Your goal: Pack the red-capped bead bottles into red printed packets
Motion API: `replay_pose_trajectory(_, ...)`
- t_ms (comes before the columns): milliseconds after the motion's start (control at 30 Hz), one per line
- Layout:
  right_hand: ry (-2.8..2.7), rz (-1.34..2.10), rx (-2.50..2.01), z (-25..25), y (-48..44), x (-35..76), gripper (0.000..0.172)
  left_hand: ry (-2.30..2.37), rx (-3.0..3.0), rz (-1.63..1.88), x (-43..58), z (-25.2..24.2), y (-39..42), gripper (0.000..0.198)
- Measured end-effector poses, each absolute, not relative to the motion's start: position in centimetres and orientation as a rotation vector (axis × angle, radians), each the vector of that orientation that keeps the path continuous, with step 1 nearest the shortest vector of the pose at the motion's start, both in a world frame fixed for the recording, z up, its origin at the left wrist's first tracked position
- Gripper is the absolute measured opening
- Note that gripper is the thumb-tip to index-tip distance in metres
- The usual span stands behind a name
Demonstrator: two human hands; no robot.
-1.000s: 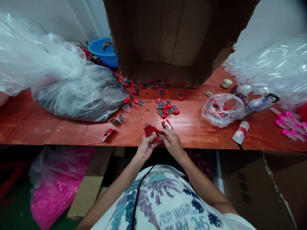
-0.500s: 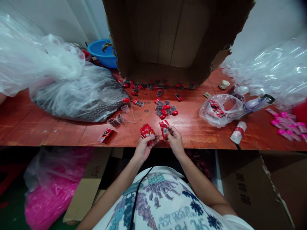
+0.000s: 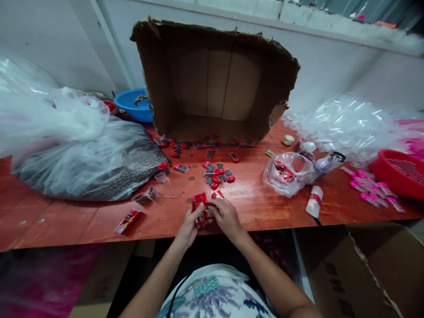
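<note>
- Head view: I see both hands meeting at the near edge of the reddish-brown wooden table (image 3: 268, 207), straight in front of the body.
- The left hand (image 3: 188, 227) has its fingers curled closed around a small red printed plastic packet (image 3: 199, 205), with the thumb on top.
- The right hand (image 3: 227, 215) pinches the same packet from the other side, fingertips tight on its edge. Both hands grip it just over the table's front edge.
- A second small red packet (image 3: 217, 194) lies on the table just beyond the right hand; I cannot tell whether they touch.
- Further back, a loose cluster of small clear red-capped containers (image 3: 217, 174) sits between the hands and a torn brown cardboard box (image 3: 215, 84), which lies on its side with its open mouth facing me.
- On the left is a big clear plastic bag of dark beads (image 3: 89, 163). A flat red sachet (image 3: 127, 221) lies near the edge, well apart from the left hand.
- On the right are a small clear plastic bag holding red packets (image 3: 288, 174), a white tube with a red band (image 3: 314, 201) and a round red plastic basket (image 3: 397, 170).
</note>
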State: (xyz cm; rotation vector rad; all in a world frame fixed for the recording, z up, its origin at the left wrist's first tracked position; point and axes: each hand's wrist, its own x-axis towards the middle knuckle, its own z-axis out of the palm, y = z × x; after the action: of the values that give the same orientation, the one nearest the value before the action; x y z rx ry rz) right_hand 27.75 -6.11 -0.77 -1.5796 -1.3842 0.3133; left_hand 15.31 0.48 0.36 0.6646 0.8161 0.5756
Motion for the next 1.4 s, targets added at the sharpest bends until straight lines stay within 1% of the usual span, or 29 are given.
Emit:
replay_pose_trajectory(133, -1.15, 0.441, -1.545, -0.9, -5.9, 27.8, 0.023, 0.846, 0.611, 0.671, 15.8, -0.2, 1.0, 0.031)
replay_pose_trajectory(233, -0.96, 0.453, -1.537, -0.7, -5.5, 28.3, 0.026, 0.862, 0.567, 0.726, 16.1, -0.5, 1.1, 0.025)
replay_pose_trajectory(300, -0.941, 0.439, -1.548, -0.6, -5.2, 28.8, 0.025, 0.875, 0.547, 0.728, 16.2, -0.6, 1.1, 0.022)
replay_pose_trajectory(633, -1.297, 0.274, -1.613, -1.4, -3.6, 28.9, 0.026, 0.841, 0.51, 0.787, 17.3, -0.3, 0.8, 0.032)
replay_pose_trajectory(767, -1.407, 0.211, -1.638, -2.1, -2.6, 30.9, 0.027, 0.929, 0.412, 0.824, 17.0, -0.6, 2.2, 0.032)
replay_pose_trajectory(900, -1.49, 0.048, -1.835, -3.0, -0.9, 35.1, 0.036, 0.932, 0.329, 0.825, 16.5, -0.7, 3.2, 0.029)
replay_pose_trajectory(1000, -1.578, 0.055, -1.885, -3.2, -0.1, 37.0, 0.033, 0.905, 0.259, 0.817, 16.2, -0.5, 3.4, 0.026)
replay_pose_trajectory(1067, -1.55, 0.082, -1.863, -2.9, -0.3, 37.0, 0.028, 0.871, 0.218, 0.797, 16.1, -0.3, 3.4, 0.024)
replay_pose_trajectory(1133, -1.435, 0.155, -1.785, -2.3, -1.2, 35.8, 0.026, 0.83, 0.183, 0.78, 15.9, -0.1, 3.4, 0.023)
replay_pose_trajectory(1300, -0.983, 0.557, -1.49, -0.5, -4.6, 30.3, 0.03, 0.794, 0.166, 0.766, 15.6, 0.0, 3.6, 0.022)
replay_pose_trajectory(1400, -0.801, 0.705, -1.395, -0.2, -5.8, 27.8, 0.032, 0.793, 0.183, 0.766, 15.9, 0.1, 3.4, 0.022)
